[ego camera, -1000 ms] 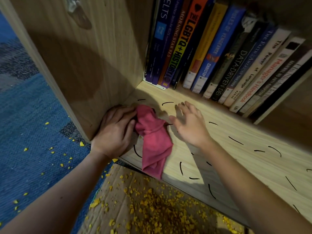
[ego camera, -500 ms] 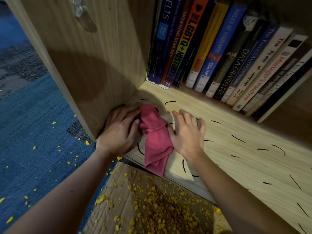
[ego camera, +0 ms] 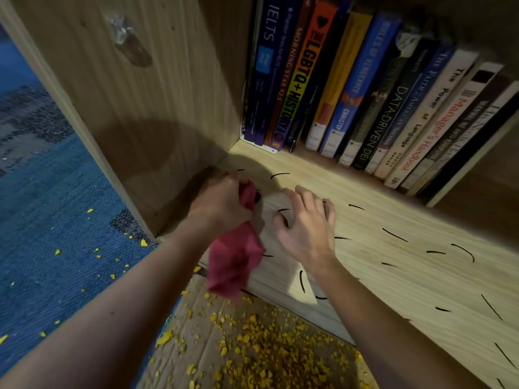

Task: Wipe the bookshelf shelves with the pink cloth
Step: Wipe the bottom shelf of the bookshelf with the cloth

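My left hand [ego camera: 222, 204] grips the pink cloth [ego camera: 234, 263] near the left corner of the wooden shelf board [ego camera: 393, 265]. Most of the cloth hangs down over the shelf's front edge. My right hand [ego camera: 307, 228] hovers or rests just right of the cloth, fingers spread and slightly bent, holding nothing. Short black curved marks are scattered across the shelf board.
A row of leaning books [ego camera: 365, 94] fills the back of the shelf. The bookshelf's left side panel [ego camera: 134, 108] stands right beside my left hand. Below the shelf lies cardboard [ego camera: 224, 352] covered with yellow crumbs; blue carpet [ego camera: 56, 220] spreads to the left.
My left hand has closed round the cloth and lifted its upper part off the shelf. My right hand has come away from the cloth and shifted slightly right.
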A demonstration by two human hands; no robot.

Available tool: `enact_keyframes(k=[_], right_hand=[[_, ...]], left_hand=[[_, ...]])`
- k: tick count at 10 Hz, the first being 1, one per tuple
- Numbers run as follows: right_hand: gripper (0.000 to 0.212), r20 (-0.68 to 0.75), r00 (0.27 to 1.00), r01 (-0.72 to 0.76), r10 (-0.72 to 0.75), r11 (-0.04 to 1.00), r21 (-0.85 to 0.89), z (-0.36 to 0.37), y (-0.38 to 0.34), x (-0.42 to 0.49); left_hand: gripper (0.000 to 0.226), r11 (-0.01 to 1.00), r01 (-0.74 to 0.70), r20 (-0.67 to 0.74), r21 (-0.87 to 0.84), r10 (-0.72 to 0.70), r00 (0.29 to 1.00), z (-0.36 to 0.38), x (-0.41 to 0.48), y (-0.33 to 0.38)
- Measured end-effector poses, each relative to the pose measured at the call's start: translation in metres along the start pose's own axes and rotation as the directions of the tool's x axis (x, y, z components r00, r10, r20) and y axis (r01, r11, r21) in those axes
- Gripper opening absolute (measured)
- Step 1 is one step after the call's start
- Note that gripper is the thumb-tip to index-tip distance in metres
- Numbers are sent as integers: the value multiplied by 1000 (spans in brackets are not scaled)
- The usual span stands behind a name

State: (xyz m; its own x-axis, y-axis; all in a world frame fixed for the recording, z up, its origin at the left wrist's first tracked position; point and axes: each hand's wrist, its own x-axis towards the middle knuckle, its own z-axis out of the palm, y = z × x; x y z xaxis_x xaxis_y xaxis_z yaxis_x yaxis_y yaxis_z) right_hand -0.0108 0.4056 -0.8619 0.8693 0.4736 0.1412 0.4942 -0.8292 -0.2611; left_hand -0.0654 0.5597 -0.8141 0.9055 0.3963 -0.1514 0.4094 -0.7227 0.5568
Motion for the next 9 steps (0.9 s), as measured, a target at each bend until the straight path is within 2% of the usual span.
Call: enact_keyframes(k=[1,2,3,4,5,6,7,8,9], right_hand=[[58,-1,1000,1,-1,1000,-2,1,1,1],[60,-37,999,11,-11,1000,12,3,2,0],[65,-55,998,13,-13,1000,13,6,3,1],[69,-41,999,12,-12,1000,-8,5,3,2],[64,-2,1000,-5,5,1000,-10,2,2,1],[54,26,1000,-4,4,1000,-20,1,2,1],[50,36,999,-38,38,999,0,-2,0,3],[48,83,995,-47,49,999,-20,-5,-3,1],[45,181,980,-60,78,993,-101,-22,-9,2]], left_hand=[[44,998,-57,-183,39,64,981,-9,20,0],[39,982,-151,-276,118,178,944,-12,57,11],[41,951,-205,-147,232,243,959,-4,81,9],[44,941,-232,-34,245,248,968,1,84,0],[50,931,-302,90,207,289,953,-7,69,-9],[62,925,-355,137,138,337,932,-13,44,-23],[56,947,-292,189,137,264,946,-9,-6,-35],[55,980,-181,0,87,182,983,-8,-52,-43],[51,993,-105,-182,48,112,977,-9,-61,-50]])
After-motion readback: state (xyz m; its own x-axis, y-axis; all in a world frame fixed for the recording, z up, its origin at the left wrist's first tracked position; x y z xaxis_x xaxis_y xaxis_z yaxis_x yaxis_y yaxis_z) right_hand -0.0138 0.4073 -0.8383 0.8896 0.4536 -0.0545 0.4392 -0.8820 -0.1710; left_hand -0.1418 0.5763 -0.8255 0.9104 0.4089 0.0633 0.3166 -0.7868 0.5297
